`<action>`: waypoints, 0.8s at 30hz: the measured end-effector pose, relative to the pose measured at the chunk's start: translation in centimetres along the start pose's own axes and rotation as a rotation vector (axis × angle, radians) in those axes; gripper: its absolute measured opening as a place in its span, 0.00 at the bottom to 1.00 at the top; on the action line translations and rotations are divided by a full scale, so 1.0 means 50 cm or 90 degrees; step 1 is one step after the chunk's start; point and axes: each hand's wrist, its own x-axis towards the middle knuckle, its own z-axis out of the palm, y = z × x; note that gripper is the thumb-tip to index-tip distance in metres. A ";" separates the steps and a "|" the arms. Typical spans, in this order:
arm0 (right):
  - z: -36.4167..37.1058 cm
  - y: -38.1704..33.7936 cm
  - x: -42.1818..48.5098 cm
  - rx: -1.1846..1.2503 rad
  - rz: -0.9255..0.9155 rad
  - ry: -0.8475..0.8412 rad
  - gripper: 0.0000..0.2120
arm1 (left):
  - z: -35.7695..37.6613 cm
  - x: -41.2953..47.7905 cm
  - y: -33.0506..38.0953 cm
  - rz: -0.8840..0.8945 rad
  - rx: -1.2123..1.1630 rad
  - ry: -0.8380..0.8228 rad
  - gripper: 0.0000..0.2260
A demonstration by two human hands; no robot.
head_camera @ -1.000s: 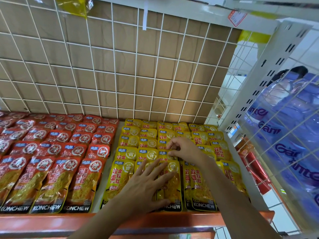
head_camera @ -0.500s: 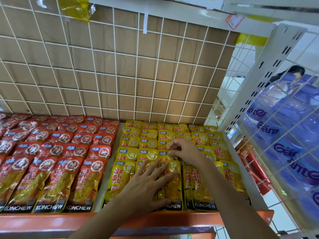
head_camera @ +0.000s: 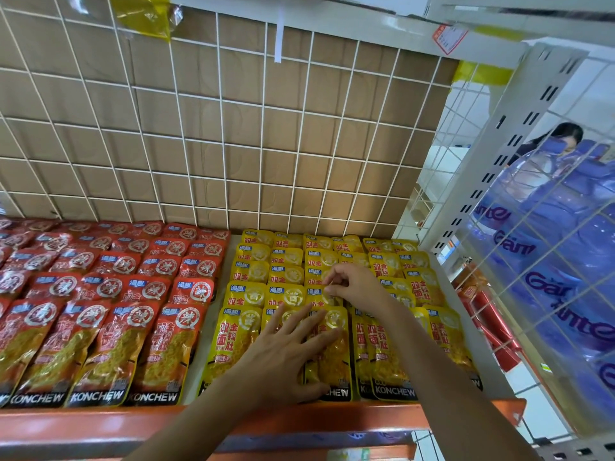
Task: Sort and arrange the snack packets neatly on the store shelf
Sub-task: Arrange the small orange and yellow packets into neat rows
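**Shelf stock: snack packets, two colours**

Shelf (head_camera: 100, 424): red packets (head_camera: 109, 294) on the left, yellow packets (head_camera: 246, 294) on the right, in overlapping rows. Left hand (head_camera: 286, 354): flat, fingers spread, pressing the front yellow row. Right hand (head_camera: 357, 287): fingers curled, pinching one yellow packet (head_camera: 317, 297) just behind.

The left hand (head_camera: 286, 357) covers parts of front yellow packets (head_camera: 334, 364) at 6 o'clock. Red packets (head_camera: 20, 344) run off the edge at 9 o'clock. At 1 o'clock, print on a tag (head_camera: 449, 36) is too small to read. Whether the right hand (head_camera: 357, 286) pinches a packet is unclear.
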 end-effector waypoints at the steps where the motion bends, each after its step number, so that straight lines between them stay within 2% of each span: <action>1: 0.000 0.000 0.000 0.000 0.001 0.000 0.03 | 0.000 0.000 0.000 0.000 0.002 -0.002 0.35; 11: 0.001 0.003 -0.001 0.019 -0.003 0.013 0.02 | -0.004 0.007 -0.002 0.006 -0.013 0.005 0.32; 15: 0.000 0.009 0.002 0.020 0.004 0.066 0.06 | -0.006 0.016 0.001 0.013 -0.031 -0.006 0.32; 19: -0.011 0.009 0.014 -0.020 0.016 0.129 0.06 | -0.005 0.028 0.001 0.021 -0.042 -0.012 0.31; 24: -0.014 0.008 0.036 -0.114 0.007 0.095 0.09 | -0.006 0.031 0.000 0.028 -0.040 -0.019 0.30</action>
